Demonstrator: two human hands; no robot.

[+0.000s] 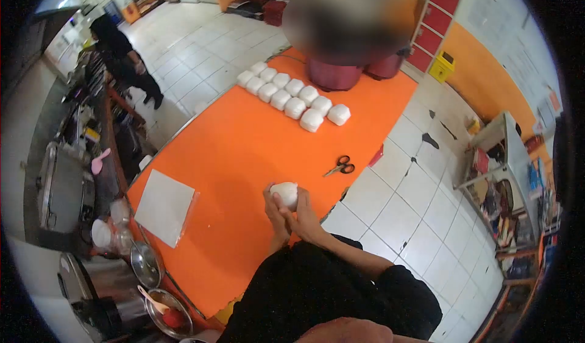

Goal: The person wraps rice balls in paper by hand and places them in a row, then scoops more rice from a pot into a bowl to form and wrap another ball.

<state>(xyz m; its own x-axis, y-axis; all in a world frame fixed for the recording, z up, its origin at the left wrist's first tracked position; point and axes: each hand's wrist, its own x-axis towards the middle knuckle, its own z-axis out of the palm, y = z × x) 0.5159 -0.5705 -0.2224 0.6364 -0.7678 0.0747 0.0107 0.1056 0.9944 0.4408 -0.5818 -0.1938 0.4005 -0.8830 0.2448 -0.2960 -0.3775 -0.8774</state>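
A rounded white bundle (pixel 284 195) is held between my two hands over the orange tabletop (pixel 244 154). My left hand (pixel 275 212) wraps round its left side, and my right hand (pixel 301 215) presses against its right side. To the upper right of my hands lie scissors with black handles (pixel 342 165). Farther back, several similar white bundles (pixel 295 107) stand in two rows. A stack of white square sheets (pixel 163 206) in a clear wrapper lies at the table's left side.
Maroon tubs (pixel 332 75) stand at the table's far end, partly under a blurred area. Metal bowls (pixel 146 265) and a large metal pot (pixel 109 285) are at the lower left. A person in black (pixel 119 56) stands at the left counter. Shelves (pixel 503 190) hold items at right.
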